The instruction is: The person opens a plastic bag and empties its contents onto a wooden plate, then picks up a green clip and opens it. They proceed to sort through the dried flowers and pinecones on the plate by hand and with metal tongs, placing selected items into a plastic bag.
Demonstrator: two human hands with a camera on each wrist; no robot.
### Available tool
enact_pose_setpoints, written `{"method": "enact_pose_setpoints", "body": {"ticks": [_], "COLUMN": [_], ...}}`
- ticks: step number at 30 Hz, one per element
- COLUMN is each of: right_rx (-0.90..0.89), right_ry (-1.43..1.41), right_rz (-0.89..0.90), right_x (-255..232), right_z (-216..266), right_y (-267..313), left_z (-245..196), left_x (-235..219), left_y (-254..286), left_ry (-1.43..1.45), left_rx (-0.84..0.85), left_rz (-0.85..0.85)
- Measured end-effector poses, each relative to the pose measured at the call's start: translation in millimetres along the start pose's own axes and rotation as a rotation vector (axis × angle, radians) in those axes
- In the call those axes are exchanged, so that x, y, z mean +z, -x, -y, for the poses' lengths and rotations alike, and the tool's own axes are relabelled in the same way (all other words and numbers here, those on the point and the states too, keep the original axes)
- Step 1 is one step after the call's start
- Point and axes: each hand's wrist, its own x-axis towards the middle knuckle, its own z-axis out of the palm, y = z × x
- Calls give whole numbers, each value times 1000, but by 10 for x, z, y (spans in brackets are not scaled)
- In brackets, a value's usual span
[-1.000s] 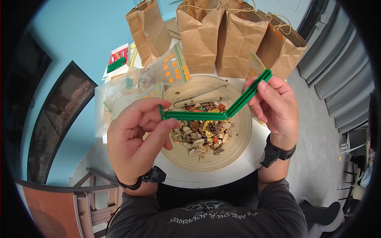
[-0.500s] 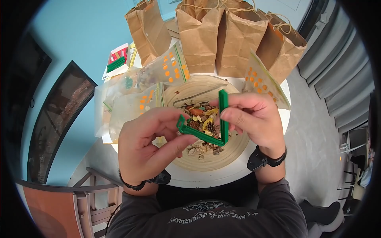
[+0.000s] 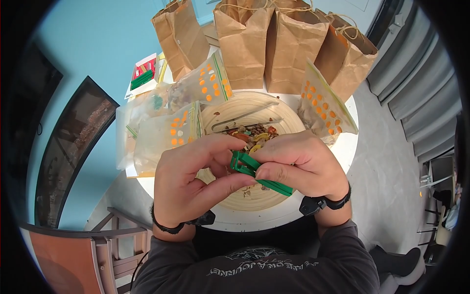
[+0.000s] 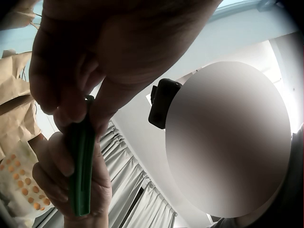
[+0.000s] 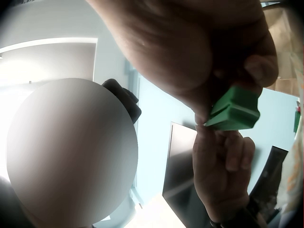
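A green plastic bag clip [image 3: 276, 186], two long bars joined by a hinge, is folded almost flat between my hands. My left hand [image 3: 191, 179] pinches its latch end between thumb and fingers. The right hand [image 3: 306, 164] grips the bars, thumb on the near side. In the left wrist view the clip [image 4: 82, 175] appears as a narrow bar running down from the left fingertips across the other hand. The right wrist view shows the hinge end of the clip [image 5: 237, 111] sticking out of the right hand. Below the hands, a round wooden tray [image 3: 230, 201] holds dried potpourri [image 3: 252, 134], partly hidden.
Metal tongs [image 3: 245, 117] lie on the tray. Zip bags with orange dots stand left [image 3: 169, 132] and right [image 3: 325, 108]. Several brown paper bags [image 3: 242, 49] line the back of the white table [image 3: 235, 223]. A small box [image 3: 143, 78] at back left contains more green clips.
The clip has gone from spread wide to folded nearly flat. Both hands have come together and nearer the body, the right hand moving left and down.
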Motion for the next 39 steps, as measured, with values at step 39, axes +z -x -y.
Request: {"method": "enact_pose_setpoints", "body": {"ticks": [39], "right_rx": [-270], "right_ry": [269], "right_rz": [-179], "right_x": [36], "right_z": [-48], "right_y": [-19], "left_z": [-25], "left_x": [-66], "left_y": [9], "left_ry": [-119], "left_rx": [131], "left_rz": [-30]}}
